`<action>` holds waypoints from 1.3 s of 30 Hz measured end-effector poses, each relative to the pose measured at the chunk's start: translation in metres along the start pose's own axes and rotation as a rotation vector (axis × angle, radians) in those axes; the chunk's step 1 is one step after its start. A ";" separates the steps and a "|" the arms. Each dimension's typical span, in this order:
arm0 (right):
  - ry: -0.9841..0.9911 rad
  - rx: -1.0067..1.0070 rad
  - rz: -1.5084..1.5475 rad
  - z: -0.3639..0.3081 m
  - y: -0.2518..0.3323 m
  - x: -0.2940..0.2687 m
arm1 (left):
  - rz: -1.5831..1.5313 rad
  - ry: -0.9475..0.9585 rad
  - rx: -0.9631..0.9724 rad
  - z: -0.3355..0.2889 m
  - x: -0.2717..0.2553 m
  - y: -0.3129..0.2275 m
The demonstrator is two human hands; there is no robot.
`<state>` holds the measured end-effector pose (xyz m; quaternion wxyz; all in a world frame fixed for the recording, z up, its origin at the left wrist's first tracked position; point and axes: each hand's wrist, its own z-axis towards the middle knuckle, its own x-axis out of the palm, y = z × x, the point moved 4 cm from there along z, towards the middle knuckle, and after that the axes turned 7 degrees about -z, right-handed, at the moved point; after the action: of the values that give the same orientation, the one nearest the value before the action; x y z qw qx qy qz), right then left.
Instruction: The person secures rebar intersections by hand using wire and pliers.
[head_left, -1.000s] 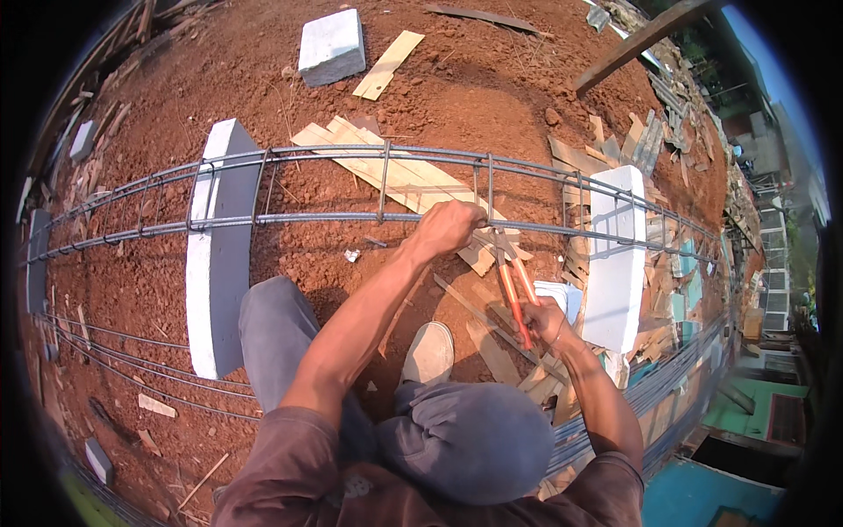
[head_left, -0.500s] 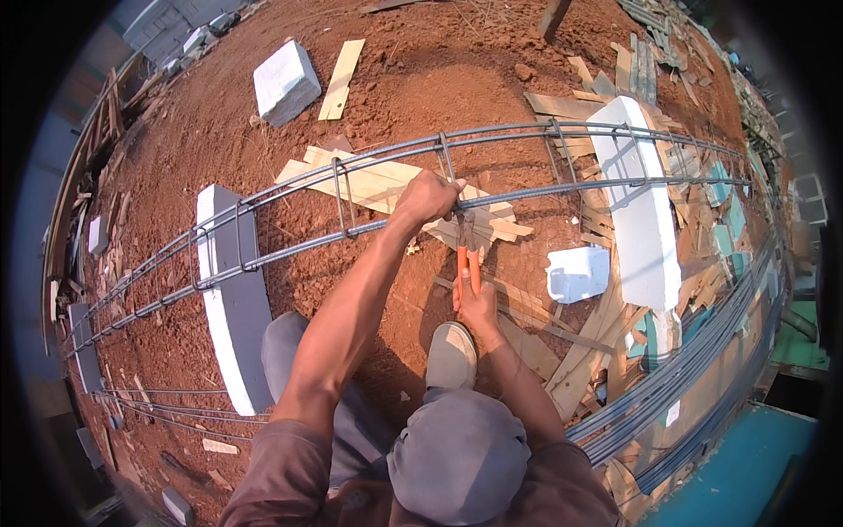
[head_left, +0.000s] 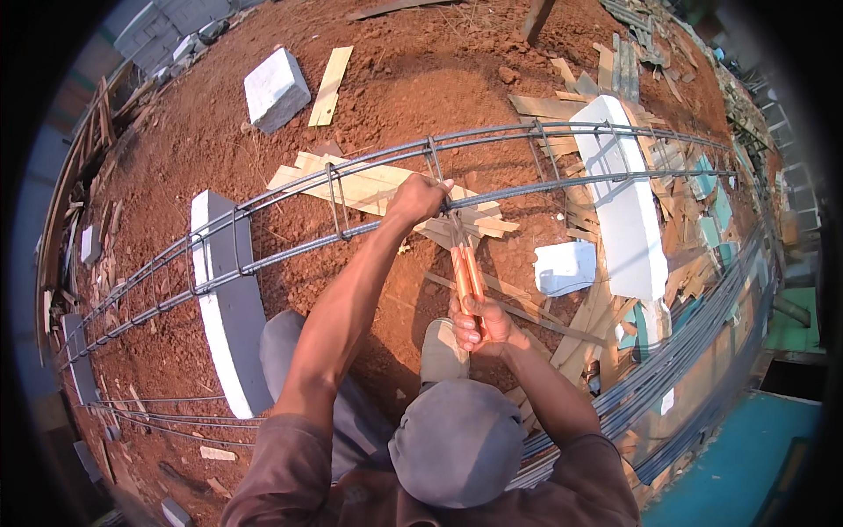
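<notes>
Rebar cage is stretching from side to side in front of us, resting across one tall white block on our left and another white block on our right, with pale boards lying on the red soil below its middle. Our left hand is clasping the cage at its lower bars, its grip curled tight there; exactly which bar or wire the fingertips are pinching is not showing. Our right hand is holding a pair of pincers just below that spot, its grip wrapping the orange handles, which are standing close together, while the metal head is pointing up at the lower bar, touching or almost touching it; we are not able to tell which. As for progress, several stirrups are already standing around the long bars, spaced along the cage, so we are judging its overall shape as set out. One joint, between our hands, is looking like the place being worked, and we are taking it as unfinished. Elsewhere the joints are appearing too small for us to tell which are fastened and which are left. Loose bars are lying bundled at our right, apart from the cage.
</notes>
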<state>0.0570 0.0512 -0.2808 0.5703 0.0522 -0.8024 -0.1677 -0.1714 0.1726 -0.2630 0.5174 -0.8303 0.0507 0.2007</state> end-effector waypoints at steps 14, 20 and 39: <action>-1.290 -0.026 -2.396 -0.025 0.064 0.018 | -0.588 0.023 0.179 -0.118 0.101 0.050; -1.157 -0.107 -2.290 -0.021 0.068 -0.032 | -0.300 -0.166 0.314 -0.134 0.105 0.021; -0.679 -0.318 -1.266 0.001 0.023 -0.025 | -0.343 -0.144 0.181 -0.158 0.104 0.027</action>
<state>0.0672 0.0795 -0.2962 0.0850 0.3672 -0.7171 -0.5862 -0.0401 0.0338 -0.2652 0.6187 -0.7604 -0.1107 0.1633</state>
